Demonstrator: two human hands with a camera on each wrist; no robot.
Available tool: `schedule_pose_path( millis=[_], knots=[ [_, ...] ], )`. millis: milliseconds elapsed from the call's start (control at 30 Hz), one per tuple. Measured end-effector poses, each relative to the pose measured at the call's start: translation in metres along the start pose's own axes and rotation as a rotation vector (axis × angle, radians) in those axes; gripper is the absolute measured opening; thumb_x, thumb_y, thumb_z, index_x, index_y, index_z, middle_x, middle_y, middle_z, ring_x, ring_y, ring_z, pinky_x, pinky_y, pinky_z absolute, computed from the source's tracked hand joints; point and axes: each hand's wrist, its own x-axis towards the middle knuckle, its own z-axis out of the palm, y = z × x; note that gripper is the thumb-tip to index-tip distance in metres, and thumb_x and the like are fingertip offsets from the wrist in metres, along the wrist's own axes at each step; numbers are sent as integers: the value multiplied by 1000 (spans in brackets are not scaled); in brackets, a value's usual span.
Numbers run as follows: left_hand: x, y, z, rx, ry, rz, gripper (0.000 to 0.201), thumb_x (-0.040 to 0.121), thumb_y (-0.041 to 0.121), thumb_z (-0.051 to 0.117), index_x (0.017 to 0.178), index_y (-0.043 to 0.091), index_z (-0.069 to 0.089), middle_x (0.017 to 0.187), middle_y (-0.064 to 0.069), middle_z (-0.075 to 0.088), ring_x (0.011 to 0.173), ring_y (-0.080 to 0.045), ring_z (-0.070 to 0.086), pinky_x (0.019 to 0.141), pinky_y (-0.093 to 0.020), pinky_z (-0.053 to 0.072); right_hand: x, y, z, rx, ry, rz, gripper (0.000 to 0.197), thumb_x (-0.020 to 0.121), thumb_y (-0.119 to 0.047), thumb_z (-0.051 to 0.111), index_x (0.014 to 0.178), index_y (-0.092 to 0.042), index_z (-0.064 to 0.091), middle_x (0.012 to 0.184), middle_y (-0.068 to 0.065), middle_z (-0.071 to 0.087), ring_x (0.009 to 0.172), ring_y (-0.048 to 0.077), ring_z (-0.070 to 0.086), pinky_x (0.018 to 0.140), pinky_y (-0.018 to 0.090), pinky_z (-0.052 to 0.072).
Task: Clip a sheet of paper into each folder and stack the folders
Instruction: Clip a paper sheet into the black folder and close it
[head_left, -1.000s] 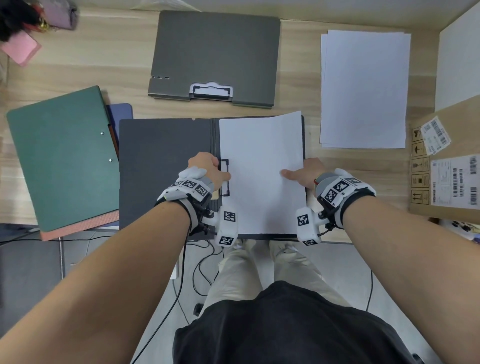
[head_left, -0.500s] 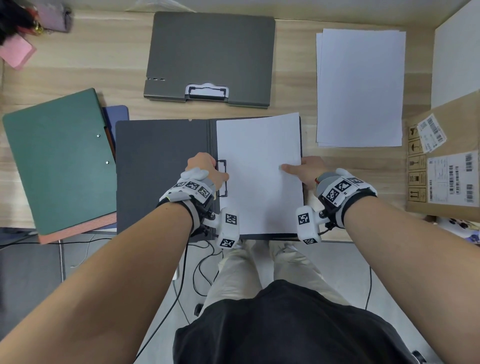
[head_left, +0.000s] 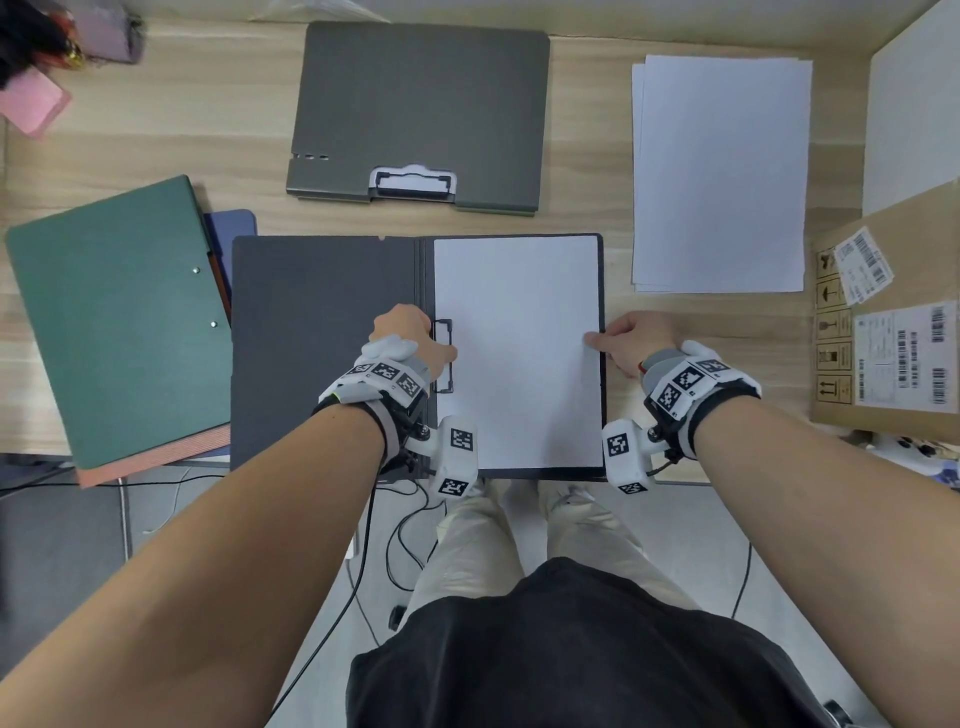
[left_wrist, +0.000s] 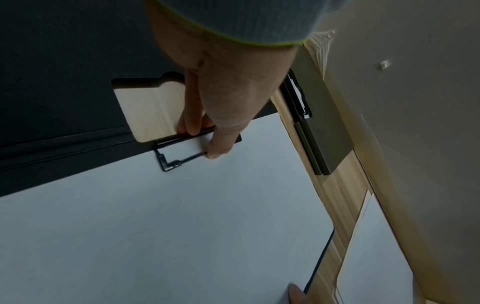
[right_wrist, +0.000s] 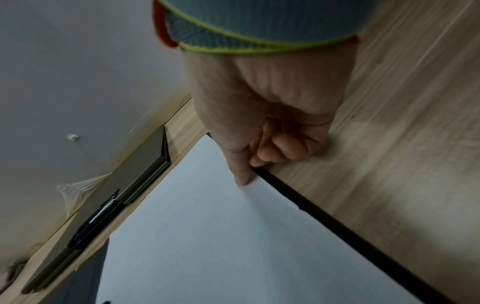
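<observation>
A dark grey folder (head_left: 322, 353) lies open at the front of the wooden table. On its right half a white sheet of paper (head_left: 519, 338) sits square. My left hand (head_left: 441, 353) is at the sheet's left edge and pinches the black wire clip (left_wrist: 182, 152), with the thumb on the wire and the fingers on the bar (left_wrist: 205, 142). My right hand (head_left: 597, 340) is at the sheet's right edge. In the right wrist view its thumb (right_wrist: 242, 179) lies on the paper (right_wrist: 221, 236) and the curled fingers sit against the folder's rim (right_wrist: 337, 222).
A closed grey folder (head_left: 415, 109) with a white clip lies behind the open one. A stack of white paper (head_left: 722, 171) is at the back right, with a cardboard box (head_left: 893, 322) beside it. A green folder (head_left: 114, 322) tops a pile at the left.
The sheet was skewed and now sits square in the folder. My right hand slid from the sheet's face out to its right edge. My left hand stayed on the clip.
</observation>
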Motion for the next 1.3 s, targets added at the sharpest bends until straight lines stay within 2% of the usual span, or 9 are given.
schedule_pose_path(
  millis=[100,167,300,467,533,667,1000,1133,1300],
  knots=[
    [-3,1,-7,32,-48,9,25,80,35,78,90,25,57,92,0,60,78,-22,59,66,-28,47,-11,-14,-2,-41,4,-50,22,76,-30,76,73,-21,57,70,1,63,58,20,54,60,33,50],
    [-3,0,-13,40,-95,18,44,81,43,77,117,25,61,108,-2,67,91,-24,64,73,-31,50,-19,-30,2,-15,-39,-105,19,78,-26,75,74,-20,58,75,3,66,64,21,62,68,36,57],
    [-6,-25,-33,-98,53,-26,42,73,44,77,101,22,54,103,-2,57,82,-24,55,77,-34,51,-36,-78,20,-38,-176,-279,11,81,-24,72,82,-18,63,82,-1,66,80,23,68,83,43,59],
    [-2,-82,-71,-11,204,-206,80,72,49,81,132,15,41,137,-15,42,123,-34,46,91,-45,44,-56,-134,64,-333,-296,-395,38,89,-38,64,123,-20,63,126,1,61,115,23,57,96,31,45],
    [2,-105,-80,27,210,-291,89,72,49,82,137,11,35,139,-19,41,126,-35,44,95,-44,42,-62,-142,81,-484,-329,-385,47,92,-38,58,133,-16,57,135,4,56,123,26,53,96,30,41],
    [12,-133,-82,78,150,-344,110,67,60,82,146,8,24,138,-19,40,121,-36,48,92,-45,45,-65,-143,96,-693,-322,-338,49,92,-36,54,130,-4,57,134,12,58,122,31,55,100,39,45],
    [27,-143,-104,-75,183,-348,105,63,75,74,137,12,34,135,-15,44,120,-39,51,89,-48,44,-70,-155,111,-835,-302,-332,52,89,-40,54,131,-9,56,132,9,59,118,29,57,91,36,47],
    [27,-140,-127,-127,191,-221,100,54,85,56,126,16,53,123,-9,62,99,-37,64,84,-43,53,-73,-156,107,-822,-301,-333,53,90,-41,54,132,-9,55,133,9,58,119,30,56,93,36,46],
    [-18,-88,-165,-92,307,86,35,82,42,63,100,13,60,94,-6,67,91,-33,64,71,-34,46,-77,-154,85,-667,-371,-293,57,93,-44,54,142,-15,47,146,5,46,132,28,45,104,37,37]
  ],
)
